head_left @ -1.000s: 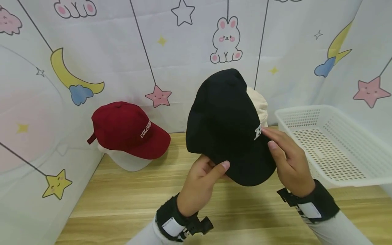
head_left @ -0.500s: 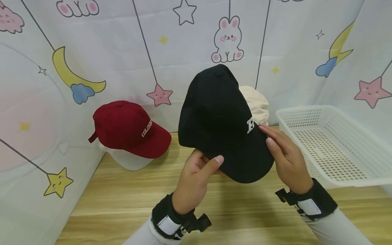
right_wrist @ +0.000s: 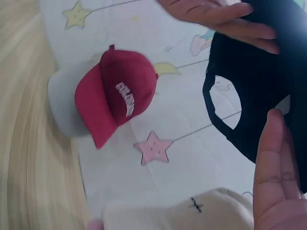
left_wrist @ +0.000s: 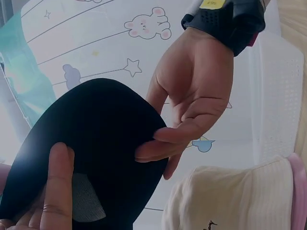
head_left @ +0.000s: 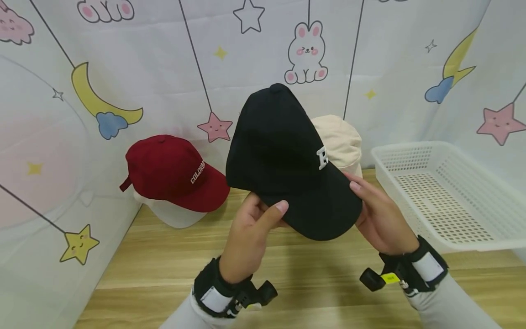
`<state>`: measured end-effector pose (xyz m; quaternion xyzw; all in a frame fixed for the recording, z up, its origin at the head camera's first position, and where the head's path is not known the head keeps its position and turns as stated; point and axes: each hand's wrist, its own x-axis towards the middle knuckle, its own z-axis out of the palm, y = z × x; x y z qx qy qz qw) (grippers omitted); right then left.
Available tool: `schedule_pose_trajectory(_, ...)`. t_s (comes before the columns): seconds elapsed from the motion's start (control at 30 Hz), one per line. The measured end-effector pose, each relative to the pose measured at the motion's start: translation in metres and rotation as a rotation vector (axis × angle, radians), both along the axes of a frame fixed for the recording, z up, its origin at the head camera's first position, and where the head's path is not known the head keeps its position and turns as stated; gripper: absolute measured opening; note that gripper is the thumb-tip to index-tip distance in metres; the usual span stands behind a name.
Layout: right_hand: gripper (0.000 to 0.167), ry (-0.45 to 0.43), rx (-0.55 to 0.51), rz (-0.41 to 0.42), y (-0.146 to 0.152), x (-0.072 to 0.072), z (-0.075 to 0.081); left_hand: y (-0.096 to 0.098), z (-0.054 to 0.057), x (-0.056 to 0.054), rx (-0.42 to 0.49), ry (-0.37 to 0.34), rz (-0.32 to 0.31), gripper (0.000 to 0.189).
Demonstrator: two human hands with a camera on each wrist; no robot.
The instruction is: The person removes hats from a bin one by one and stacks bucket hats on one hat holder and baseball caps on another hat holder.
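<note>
A black baseball cap [head_left: 275,141] with a white raised letter on its front is held up above the table, crown up and brim toward the lower right. My left hand [head_left: 248,235] grips its lower left edge, thumb on top and fingers beneath. My right hand [head_left: 384,219] holds the brim's right edge; in the left wrist view its fingers [left_wrist: 158,148] lie against the dark underside. The cap's back opening shows in the right wrist view, near my left hand [right_wrist: 225,19]. Part of a cream hat [head_left: 339,141] is hidden behind the black cap.
At the left, a red cap [head_left: 162,169] with white lettering sits over a white one [head_left: 174,217]. A white perforated basket [head_left: 441,196] stands at the right. Beside the cream hat, a pink edge [left_wrist: 298,191] shows. A patterned cloth [head_left: 263,59] backs the wooden table [head_left: 164,278].
Both hands have moved the black cap left and slightly up, uncovering more of the cream hat. My right hand has turned and shifted its fingers along the brim's edge.
</note>
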<state>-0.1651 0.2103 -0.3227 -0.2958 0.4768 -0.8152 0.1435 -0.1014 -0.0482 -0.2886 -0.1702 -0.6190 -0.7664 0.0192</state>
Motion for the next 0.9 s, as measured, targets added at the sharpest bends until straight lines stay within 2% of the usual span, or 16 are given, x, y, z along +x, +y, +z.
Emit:
schedule_pose_trajectory(0.1,0.048,-0.042,-0.081,0.052,-0.004,-0.002,0.003,-0.002,0.002,-0.001,0.002,0.008,0.009,0.025)
schedule_pose_trajectory(0.33,0.045,-0.115,-0.242,0.099,-0.018,-0.005,0.012,-0.009,0.007,-0.002,0.034,-0.015,0.033,0.02)
schedule_pose_trajectory(0.6,0.043,-0.159,-0.291,0.097,-0.036,-0.009,0.017,-0.019,0.012,-0.007,0.071,0.063,0.038,0.018)
schedule_pose_trajectory(0.9,0.035,-0.208,-0.304,0.05,-0.058,-0.017,0.027,-0.031,0.02,-0.01,0.122,0.062,0.074,0.023)
